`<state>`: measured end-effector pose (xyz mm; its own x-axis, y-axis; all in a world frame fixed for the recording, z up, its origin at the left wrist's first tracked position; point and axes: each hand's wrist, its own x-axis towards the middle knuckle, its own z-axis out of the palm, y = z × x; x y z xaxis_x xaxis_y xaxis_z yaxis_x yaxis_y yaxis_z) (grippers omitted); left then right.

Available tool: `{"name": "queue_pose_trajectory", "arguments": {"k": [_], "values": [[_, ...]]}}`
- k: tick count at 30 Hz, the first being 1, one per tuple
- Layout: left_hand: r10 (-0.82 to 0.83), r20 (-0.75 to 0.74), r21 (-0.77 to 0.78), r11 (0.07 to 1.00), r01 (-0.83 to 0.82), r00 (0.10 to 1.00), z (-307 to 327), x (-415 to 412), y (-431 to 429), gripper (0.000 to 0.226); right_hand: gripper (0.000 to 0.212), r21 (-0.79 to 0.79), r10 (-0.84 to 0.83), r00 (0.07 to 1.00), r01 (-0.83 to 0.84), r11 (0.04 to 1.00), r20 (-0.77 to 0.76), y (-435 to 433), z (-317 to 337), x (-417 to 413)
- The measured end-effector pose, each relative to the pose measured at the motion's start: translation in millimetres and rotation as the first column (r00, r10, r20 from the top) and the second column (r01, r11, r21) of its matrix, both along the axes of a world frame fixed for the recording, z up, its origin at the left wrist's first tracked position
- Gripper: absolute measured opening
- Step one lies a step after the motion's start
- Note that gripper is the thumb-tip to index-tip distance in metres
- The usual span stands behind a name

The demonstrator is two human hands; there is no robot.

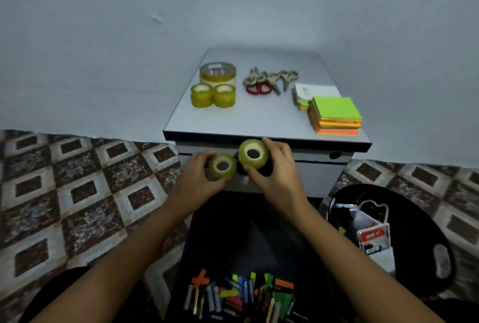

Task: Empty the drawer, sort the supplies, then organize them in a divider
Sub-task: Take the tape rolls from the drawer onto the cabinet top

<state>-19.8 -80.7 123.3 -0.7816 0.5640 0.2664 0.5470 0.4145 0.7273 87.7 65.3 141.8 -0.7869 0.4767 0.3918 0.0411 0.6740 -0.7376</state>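
Each hand grips a small tape roll, left hand on one, right hand on another, just below the counter; tapes, scissors, sticky notes already sorted up top; drawer holds batteries and scraps; divider not yet filled, I judge.

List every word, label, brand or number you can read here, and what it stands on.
Nothing reads clearly.
Red label in the black tray: white marks, too blurred.
Large tape roll, inner core: print, blurred.
White notepad: faint mark, unreadable.
Small cylinders in the drawer: print too small.
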Motion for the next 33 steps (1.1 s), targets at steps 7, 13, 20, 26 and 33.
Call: {"name": "queue_pose_trajectory", "arguments": {"k": [7, 13, 20, 26, 33], "values": [[0.104, -0.109, 0.104, 0.99, -0.093, 0.989, 80.7, -32.5, 10.7, 0.06, 0.065, 0.086, -0.042, 0.997, 0.048, 0.995, -0.071, 14.4, 76.7, -44.8], [0.204, -0.079, 0.076, 0.977, -0.199, 0.976, 124.2, -78.5, 27.6, 0.068, 0.062, 0.072, -0.049, 0.998, 0.046, 0.996, 0.037, 18.8, 100.0, -95.7], [0.231, -0.04, -0.011, 0.973, -0.232, 0.972, 127.9, -108.7, 44.1, 0.068, 0.056, 0.052, -0.046, 0.991, 0.039, 0.998, 0.123, 26.7, 92.6, -130.7], [0.218, -0.038, -0.12, 0.968, -0.221, 0.975, 119.8, -118.8, 53.3, 0.066, 0.059, 0.039, -0.031, 0.991, 0.026, 0.999, 0.132, 27.6, 86.3, -145.2], [0.215, 0.088, -0.065, 0.976, -0.21, 0.973, 102.7, -125.1, 53.9, 0.069, 0.056, -0.073, 0.017, 0.994, -0.009, 0.997, 0.112, 29.8, 76.5, -141.8]]}}
